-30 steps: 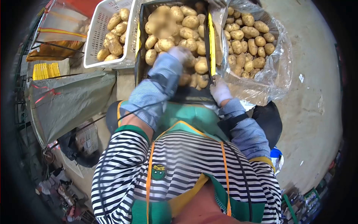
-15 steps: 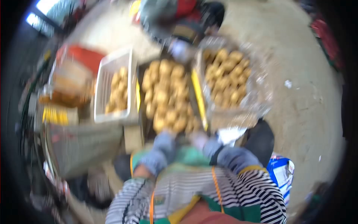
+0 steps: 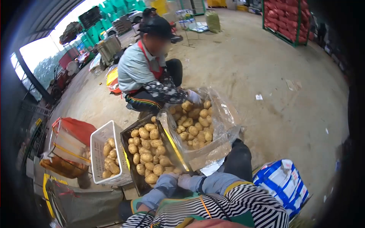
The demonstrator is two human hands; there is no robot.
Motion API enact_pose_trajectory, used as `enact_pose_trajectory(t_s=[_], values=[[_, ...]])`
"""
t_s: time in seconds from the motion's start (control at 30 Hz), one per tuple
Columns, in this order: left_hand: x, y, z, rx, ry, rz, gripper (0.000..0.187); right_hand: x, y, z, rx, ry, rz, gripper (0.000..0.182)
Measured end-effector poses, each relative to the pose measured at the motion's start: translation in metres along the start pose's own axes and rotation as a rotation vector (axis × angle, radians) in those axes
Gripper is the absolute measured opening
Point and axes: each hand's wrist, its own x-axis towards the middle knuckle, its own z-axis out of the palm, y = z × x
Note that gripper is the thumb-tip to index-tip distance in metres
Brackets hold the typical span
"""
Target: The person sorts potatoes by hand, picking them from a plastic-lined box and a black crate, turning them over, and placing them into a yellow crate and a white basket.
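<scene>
Several potatoes (image 3: pixel 150 148) fill a black crate (image 3: pixel 127 146) with yellow edges in front of me. My left hand (image 3: pixel 170 176) is at the crate's near end, close to the nearest potatoes; its fingers are mostly hidden. Just right of it lies my right hand (image 3: pixel 184 181), beside the crate's near corner, its fingers not clear. To the right, a cardboard box (image 3: pixel 211 154) lined with clear plastic holds more potatoes. On the left, a white plastic basket (image 3: pixel 98 152) is partly filled with smaller-looking potatoes.
A co-worker (image 3: pixel 140 72) in a cap and white gloves crouches beyond the crates, one hand at the box's potatoes. A red mesh bag (image 3: pixel 78 129) stands left. A blue and white bag (image 3: pixel 283 186) lies right. Red sacks (image 3: pixel 285 17) are stacked in a green rack behind.
The view has tilted up and swung, bringing the co-worker and background into sight. The crates now appear lower and farther left. My hands are closer together near the black crate.
</scene>
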Motion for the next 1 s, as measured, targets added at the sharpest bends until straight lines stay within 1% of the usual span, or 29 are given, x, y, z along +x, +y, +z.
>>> enact_pose_trajectory(t_s=[0.03, 0.1, 0.13, 0.17, 0.2, 0.23, 0.27, 0.3, 0.33, 0.37, 0.4, 0.43, 0.47, 0.5, 0.53, 0.57, 0.6, 0.63, 0.67, 0.7, 0.73, 0.77, 0.8, 0.83, 0.87, 0.9, 0.93, 0.97, 1.0], values=[[0.005, -0.002, 0.003, 0.078, 0.002, 0.043, 0.064, -0.003, 0.003, -0.003, 0.013, 0.004, -0.015, 0.026], [-0.013, -0.026, 0.005, 0.161, 0.065, 0.016, 0.058, -0.008, 0.005, -0.008, -0.008, -0.008, -0.077, 0.026], [-0.035, -0.026, 0.006, 0.217, 0.32, 0.066, 0.027, -0.012, 0.005, -0.01, -0.024, -0.019, -0.098, 0.026], [-0.059, -0.023, -0.005, 0.112, 0.409, 0.097, 0.025, -0.013, 0.007, -0.007, -0.036, -0.033, -0.122, 0.026], [-0.102, 0.003, -0.026, 0.037, 0.474, -0.042, 0.024, -0.012, 0.008, -0.005, -0.047, -0.044, -0.143, 0.026], [-0.098, -0.018, -0.023, 0.075, 0.559, 0.189, 0.026, -0.014, 0.01, -0.006, -0.032, -0.051, -0.153, 0.027], [-0.071, -0.039, -0.011, 0.081, 0.592, 0.072, 0.028, -0.017, 0.011, -0.008, 0.002, -0.046, -0.148, 0.027], [-0.043, -0.045, -0.006, 0.126, 0.596, 0.017, 0.029, -0.018, 0.012, -0.011, 0.023, -0.032, -0.154, 0.027], [-0.112, 0.026, -0.058, 0.099, 0.444, 0.017, 0.04, -0.023, 0.011, -0.014, 0.06, -0.01, -0.134, 0.027], [-0.045, -0.038, -0.035, 0.023, 0.384, 0.055, 0.056, -0.03, 0.01, -0.016, 0.11, 0.011, -0.099, 0.027], [0.064, -0.146, 0.008, -0.537, 0.422, -0.087, 0.052, -0.035, 0.005, -0.016, 0.152, 0.035, -0.062, 0.028], [0.03, -0.107, 0.0, -0.951, 0.392, -0.08, 0.047, -0.037, 0.004, -0.015, 0.156, 0.046, -0.052, 0.028], [0.039, -0.127, 0.005, -0.721, 0.455, -0.091, 0.051, -0.032, 0.001, -0.018, 0.122, 0.046, -0.077, 0.028], [0.016, -0.099, -0.01, -0.54, 0.441, -0.211, 0.053, -0.029, -0.001, -0.018, 0.07, 0.027, -0.107, 0.028], [-0.004, -0.072, -0.029, -0.385, 0.41, -0.374, 0.055, -0.025, 0.001, -0.018, 0.031, -0.002, -0.139, 0.028], [-0.021, -0.099, -0.023, -0.468, 0.507, -0.458, 0.055, -0.022, -0.004, -0.018, -0.007, -0.035, -0.169, 0.029], [-0.02, -0.137, 0.001, -0.391, 0.744, -0.294, 0.054, -0.021, -0.006, -0.015, -0.038, -0.062, -0.186, 0.029], [0.006, -0.162, 0.025, -0.24, 0.882, -0.066, 0.054, -0.022, -0.005, -0.011, -0.026, -0.074, -0.189, 0.029], [0.055, -0.169, 0.032, -0.058, 0.949, 0.263, 0.053, -0.02, -0.006, -0.011, -0.006, -0.073, -0.184, 0.029], [0.094, -0.183, 0.012, -0.726, 0.677, 0.124, 0.045, -0.017, -0.001, -0.008, 0.038, -0.046, -0.165, 0.03], [0.035, -0.106, -0.022, -1.003, 0.547, 0.111, 0.038, -0.039, 0.003, 0.001, 0.13, -0.035, -0.015, 0.03], [0.139, -0.207, -0.002, -1.38, 0.176, 0.218, 0.032, -0.04, 0.001, -0.01, 0.316, 0.04, 0.037, 0.027], [0.039, -0.104, -0.034, -1.165, 0.511, 0.126, 0.033, -0.037, -0.003, -0.026, 0.431, 0.107, 0.018, 0.026], [0.046, -0.093, -0.036, -1.182, 0.539, 0.123, 0.034, -0.036, 0.0, -0.025, 0.284, 0.072, -0.022, 0.026], [0.04, -0.097, -0.042, -1.211, 0.601, 0.105, 0.034, -0.032, -0.001, -0.029, 0.123, 0.038, -0.098, 0.027], [0.047, -0.106, -0.046, -1.212, 0.621, 0.099, 0.036, -0.032, -0.009, -0.054, 0.056, -0.155, -0.077, 0.035], [0.057, -0.114, -0.052, -1.196, 0.601, 0.088, 0.038, -0.027, -0.009, -0.054, 0.075, -0.171, -0.04, 0.042], [0.044, -0.097, -0.061, -1.336, 0.646, 0.102, 0.038, -0.024, -0.013, -0.049, 0.105, -0.17, -0.062, 0.043], [0.053, -0.098, -0.064, -1.302, 0.712, 0.089, 0.038, -0.025, -0.005, -0.05, 0.13, -0.16, -0.056, 0.045]])
